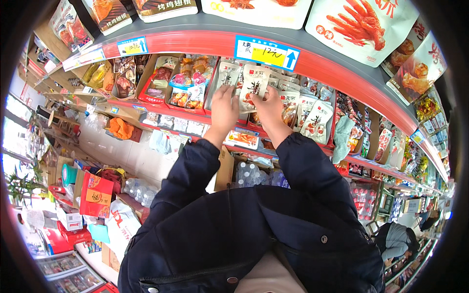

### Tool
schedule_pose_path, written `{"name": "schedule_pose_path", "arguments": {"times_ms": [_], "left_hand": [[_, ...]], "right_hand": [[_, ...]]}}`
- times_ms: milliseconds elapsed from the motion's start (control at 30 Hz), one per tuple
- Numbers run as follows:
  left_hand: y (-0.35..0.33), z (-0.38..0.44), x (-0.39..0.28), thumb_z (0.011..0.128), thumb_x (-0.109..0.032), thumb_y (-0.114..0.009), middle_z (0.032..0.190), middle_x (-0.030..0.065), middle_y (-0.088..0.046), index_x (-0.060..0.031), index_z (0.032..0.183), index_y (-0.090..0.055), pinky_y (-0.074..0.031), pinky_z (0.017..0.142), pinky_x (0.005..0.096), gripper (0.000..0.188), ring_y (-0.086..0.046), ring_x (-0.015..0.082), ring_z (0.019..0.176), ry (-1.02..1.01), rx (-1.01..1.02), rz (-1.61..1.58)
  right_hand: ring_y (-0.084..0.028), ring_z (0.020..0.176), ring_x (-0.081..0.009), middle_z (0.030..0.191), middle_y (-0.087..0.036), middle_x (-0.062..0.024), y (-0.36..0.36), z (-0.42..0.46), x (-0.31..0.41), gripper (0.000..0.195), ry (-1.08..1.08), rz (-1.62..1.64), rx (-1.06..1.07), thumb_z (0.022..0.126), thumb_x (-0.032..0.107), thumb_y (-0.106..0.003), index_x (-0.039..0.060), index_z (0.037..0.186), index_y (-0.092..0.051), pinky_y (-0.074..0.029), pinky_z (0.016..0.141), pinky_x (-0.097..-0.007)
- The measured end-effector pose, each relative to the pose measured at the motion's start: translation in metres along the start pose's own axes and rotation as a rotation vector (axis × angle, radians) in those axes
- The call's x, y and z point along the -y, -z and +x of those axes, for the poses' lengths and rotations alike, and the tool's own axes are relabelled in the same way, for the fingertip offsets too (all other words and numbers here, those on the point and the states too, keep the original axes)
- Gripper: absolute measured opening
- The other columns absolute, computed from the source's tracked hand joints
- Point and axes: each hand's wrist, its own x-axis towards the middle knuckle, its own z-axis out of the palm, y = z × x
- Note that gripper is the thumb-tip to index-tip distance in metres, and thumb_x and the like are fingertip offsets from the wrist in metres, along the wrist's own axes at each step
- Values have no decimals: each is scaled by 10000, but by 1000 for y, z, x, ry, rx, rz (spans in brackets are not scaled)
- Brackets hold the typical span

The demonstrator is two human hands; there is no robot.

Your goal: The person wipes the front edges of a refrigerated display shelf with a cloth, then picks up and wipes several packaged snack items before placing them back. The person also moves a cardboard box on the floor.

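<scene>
A white snack pouch [253,86] with dark lettering stands upright between my two hands, in front of a box of similar pouches. My right hand [270,108] pinches its right side, thumb on the printed front. My left hand [224,110] is at its left, fingers over another white pouch [228,75] in the box; whether it grips either one is unclear. Right of my right hand lie more packs, among them a clear-fronted pouch [289,104] and a white pouch [318,119] leaning in the same row.
Above my hands runs a red shelf edge [212,42] with price tags, bearing large food pouches. A green cloth [343,137] hangs over the lower shelf edge at right. Bottled water packs [251,174] sit below. Another person [397,240] bends over at far right.
</scene>
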Motion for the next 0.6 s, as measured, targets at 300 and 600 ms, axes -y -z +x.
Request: {"name": "schedule_pose_path", "arguments": {"times_ms": [300,600], "left_hand": [[6,-6,1,939,-132,-640,679,-48,-545,36,1077,-645,-361,541,221,217,-432,34,602,677,212,-817],[-30,33,60,816,-212,-734,708,146,-645,-5,879,-661,-482,623,412,228,-617,338,654,408,231,-175]], "right_hand": [[-694,840,-204,1079,-695,-191,-5,7,-1,527,11,-184,100,815,161,-715,-50,1265,-541,-532,752,-343],[-656,909,-223,1040,-653,-130,39,-33,2,344,350,-193,81,851,62,-630,14,1189,-590,-535,751,-307]]}}
